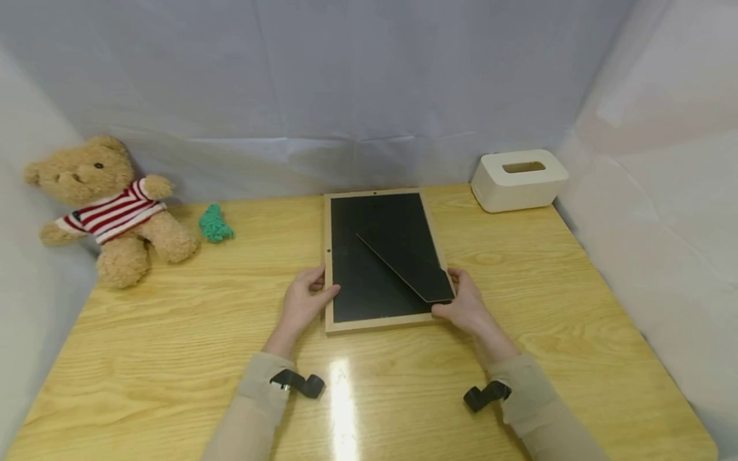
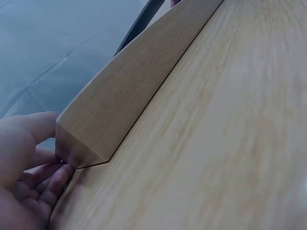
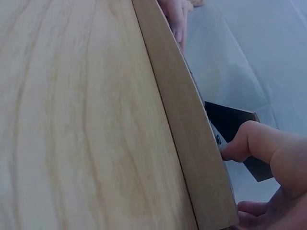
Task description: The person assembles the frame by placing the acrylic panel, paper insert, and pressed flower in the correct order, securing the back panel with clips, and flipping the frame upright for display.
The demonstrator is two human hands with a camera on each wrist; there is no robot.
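Observation:
A picture frame (image 1: 380, 256) with a light wooden border lies back up on the table, its black backing board showing. From that backing a black easel stand (image 1: 412, 272) sticks up at a slant. My left hand (image 1: 305, 298) holds the frame's left border near the front corner, thumb on top and fingers at the outer side. On the opposite border, my right hand (image 1: 464, 304) grips the frame near its front right corner, beside the stand's wide end. In the left wrist view the left fingers (image 2: 55, 184) touch the frame's lower edge at the corner. The front of the frame is hidden.
A teddy bear (image 1: 123, 214) in a striped sweater sits at the back left of the wooden table (image 1: 173, 358). Next to it lies a green crumpled item (image 1: 214, 224). A white tissue box (image 1: 519, 182) stands at the back right. Pale curtains (image 1: 369, 83) enclose the back and sides.

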